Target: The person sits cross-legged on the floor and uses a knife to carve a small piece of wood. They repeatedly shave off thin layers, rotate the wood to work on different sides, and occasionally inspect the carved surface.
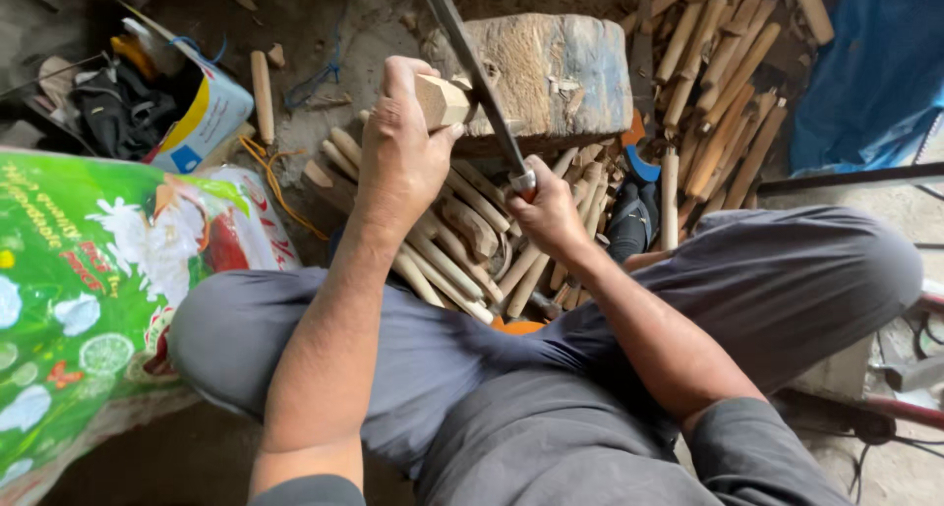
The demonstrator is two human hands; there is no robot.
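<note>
My left hand (401, 152) grips a pale wooden piece (440, 100) and holds its cut end up against a worn wooden chopping block (560, 68). In my right hand (547, 214) is the handle of a long metal blade (470, 61), which slants up and away across the wooden piece. Below both hands lies a heap of rough-shaped wooden sticks (462, 250). I sit with my knees apart in grey trousers (787, 270).
A second pile of carved wooden sticks (723, 83) lies beyond the block at the right. A green printed sack (69, 290) stands at my left, with an open box of odds and ends (177, 103) behind it. Blue cloth (875, 63) hangs at the far right.
</note>
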